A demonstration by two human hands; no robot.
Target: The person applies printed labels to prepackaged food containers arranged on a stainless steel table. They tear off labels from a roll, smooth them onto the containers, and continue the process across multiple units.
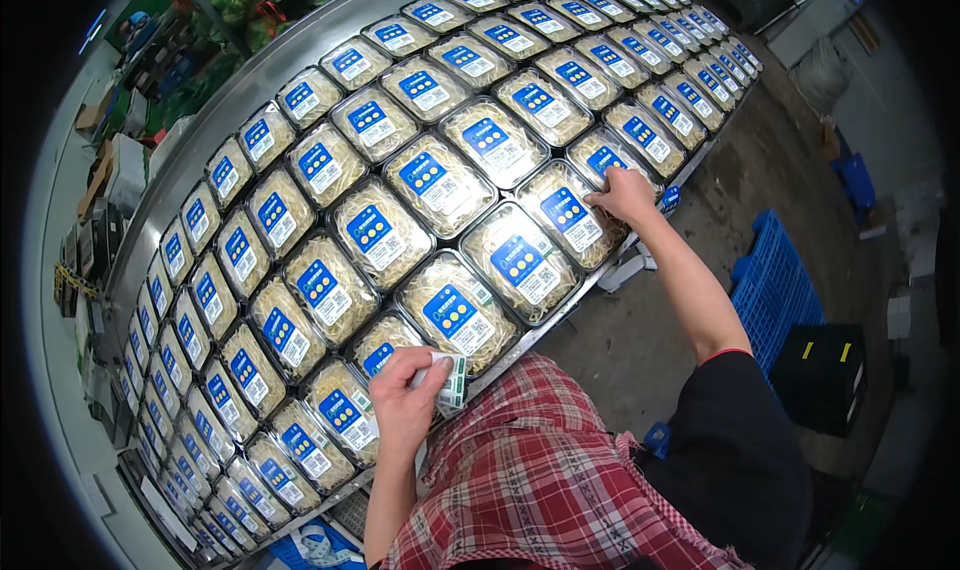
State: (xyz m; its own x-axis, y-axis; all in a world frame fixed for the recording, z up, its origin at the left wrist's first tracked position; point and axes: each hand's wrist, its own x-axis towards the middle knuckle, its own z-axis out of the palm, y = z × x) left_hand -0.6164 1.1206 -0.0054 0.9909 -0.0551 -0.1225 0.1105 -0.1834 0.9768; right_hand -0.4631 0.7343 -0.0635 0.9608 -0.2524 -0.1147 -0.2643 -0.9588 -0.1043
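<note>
In my left hand (401, 394) is a small bunch of printed white-and-green sticker labels (454, 384), pinched between thumb and fingers above the table's near edge. Just under that hand sits a partly covered clear-lidded pack of bean sprouts (386, 337). My right hand (628, 195) reaches out to the right, its fingertips down at the upper right corner of another bean sprout pack (566, 214). Whether a label is under those fingers is hidden. A nearer pack (521, 259) carries a large blue-and-white label plus a small sticker near its corner.
Rows of similar packs cover the metal table (247, 67). On the floor to the right are a blue plastic pallet (776, 292) and a black crate (817, 379). A blue basket (315, 544) with label backing strip lies below the near edge. Bagged green vegetables (247, 0) are stacked beyond.
</note>
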